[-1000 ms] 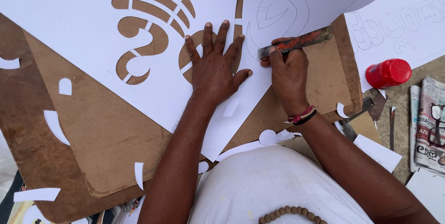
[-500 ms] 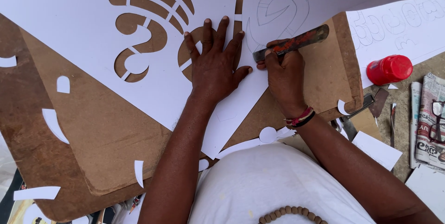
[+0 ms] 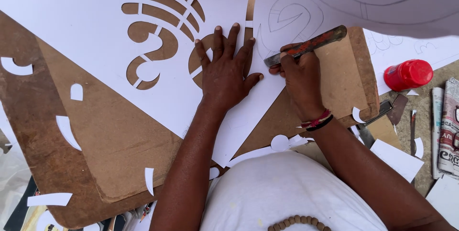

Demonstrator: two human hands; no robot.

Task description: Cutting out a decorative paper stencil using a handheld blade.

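Note:
A large white paper sheet (image 3: 81, 16) with cut-out curved shapes and pencil outlines lies on a brown hardboard (image 3: 110, 140). My left hand (image 3: 227, 71) presses flat on the paper, fingers spread, just left of a long cut slit. My right hand (image 3: 301, 75) grips a craft knife (image 3: 308, 45) with a worn red and dark handle. Its blade end touches the paper near a pencilled curl, close to my left thumb.
A red-capped bottle (image 3: 408, 74) lies at the right on another white sheet. Folded newspapers (image 3: 447, 126) sit at the far right edge. Metal tools (image 3: 377, 118) rest beside the board's corner. Several white paper offcuts (image 3: 67, 130) are scattered over the board.
My right hand and the knife have shifted left along the pencilled shape, closer to my left hand. The left hand has stayed pressed on the paper.

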